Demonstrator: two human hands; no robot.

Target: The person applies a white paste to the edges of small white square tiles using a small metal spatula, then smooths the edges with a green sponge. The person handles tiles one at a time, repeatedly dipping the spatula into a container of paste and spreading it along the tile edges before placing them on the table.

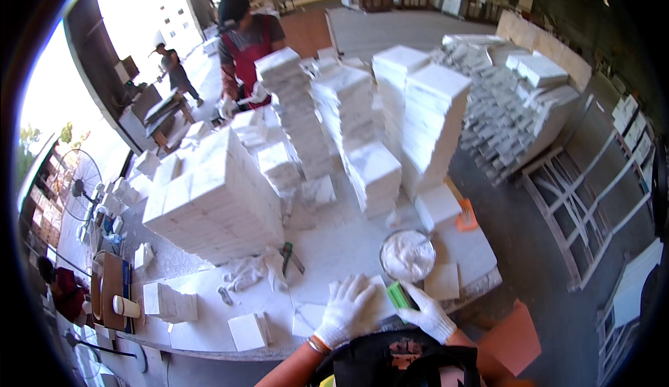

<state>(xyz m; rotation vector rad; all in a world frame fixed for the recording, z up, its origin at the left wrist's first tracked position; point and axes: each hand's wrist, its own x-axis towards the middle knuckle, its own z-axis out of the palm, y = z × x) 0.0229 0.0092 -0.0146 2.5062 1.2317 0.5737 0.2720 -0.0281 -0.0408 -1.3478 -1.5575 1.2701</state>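
My left hand (346, 309), in a white knit glove, lies flat with its fingers stretched over a white marble tile (380, 305) at the table's near edge. My right hand (430, 315), gloved the same way, is closed round a small green block (400, 296) at the tile's right side. What kind of block it is I cannot make out. Just beyond it stands a round bowl (381, 254) filled with white paste (407, 253). A square tile (442, 282) lies right of the bowl.
Tall tile stacks (435, 125) and a wide tile block (209, 202) stand on the table. Crumpled gloves (252, 270), a green-handled tool (287, 253) and an orange piece (467, 215) lie nearby. A co-worker (249, 56) stands across the table. A metal frame (575, 199) stands at right.
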